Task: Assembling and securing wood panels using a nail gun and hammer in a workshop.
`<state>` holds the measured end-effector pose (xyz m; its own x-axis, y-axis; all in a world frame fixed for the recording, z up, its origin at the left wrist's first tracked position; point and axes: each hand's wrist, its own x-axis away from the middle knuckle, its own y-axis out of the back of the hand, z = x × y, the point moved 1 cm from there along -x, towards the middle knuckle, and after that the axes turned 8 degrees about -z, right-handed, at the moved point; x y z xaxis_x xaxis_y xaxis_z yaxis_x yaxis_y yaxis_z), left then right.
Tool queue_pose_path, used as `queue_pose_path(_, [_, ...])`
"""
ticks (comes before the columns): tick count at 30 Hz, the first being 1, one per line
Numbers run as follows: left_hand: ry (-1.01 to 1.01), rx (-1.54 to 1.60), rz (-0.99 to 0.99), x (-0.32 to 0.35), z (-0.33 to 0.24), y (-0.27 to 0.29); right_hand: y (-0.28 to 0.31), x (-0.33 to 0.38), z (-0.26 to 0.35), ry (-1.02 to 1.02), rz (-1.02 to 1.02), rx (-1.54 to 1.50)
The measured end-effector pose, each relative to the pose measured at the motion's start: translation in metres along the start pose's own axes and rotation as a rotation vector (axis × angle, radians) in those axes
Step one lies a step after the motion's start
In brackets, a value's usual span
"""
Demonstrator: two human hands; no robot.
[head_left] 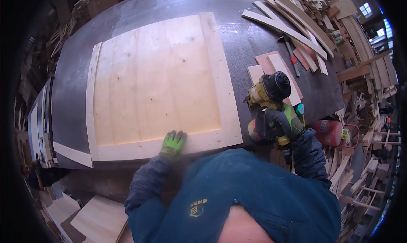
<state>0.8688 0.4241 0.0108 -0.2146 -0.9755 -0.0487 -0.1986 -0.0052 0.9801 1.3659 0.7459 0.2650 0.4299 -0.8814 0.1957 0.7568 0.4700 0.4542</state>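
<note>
Mostly, the framed wooden panel lies beyond the left hand.

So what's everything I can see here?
Wooden panel: one, pale, middle of the table
Frame strips: three, pale, along the panel's left, right and near edges
Table: one, dark grey, under the panel
Loose strip: one, pale, table's near-left corner
Nail-gun-like tool: one, yellow and black, in right grip
Hammer: one, dark with red, table's right
Small boards: several, pale and reddish, beside hammer
Long strips: several, pale, far right
Tank-like machine: one, red, right of table
Sheets: at least two, pale, lower left
Left grip: one, green-and-grey glove, panel's near edge
Right grip: one, green-and-grey glove, around tool
</note>
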Motion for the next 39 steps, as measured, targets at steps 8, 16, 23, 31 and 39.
queue_pose_path(8, [-0.061,0.062,0.019,-0.068,0.024,0.015,-0.009,-0.004,-0.031,0.012,-0.187,0.543])
queue_pose_path(16, [0.303,0.059,0.104,-0.079,-0.094,0.027,0.038,-0.030,-0.177,0.228,-0.169,1.268])
queue_pose_path(23, [0.959,0.034,-0.274,0.136,-0.091,0.029,-0.017,-0.038,-0.202,0.004,-0.082,1.415])
queue_pose_path(31, [1.856,0.064,-0.600,0.422,0.147,0.042,-0.090,0.106,-0.177,0.128,-0.441,1.331])
queue_pose_path(39, [2.179,-0.082,-0.519,0.431,0.397,0.073,-0.243,0.221,-0.188,-0.242,-0.311,0.811])
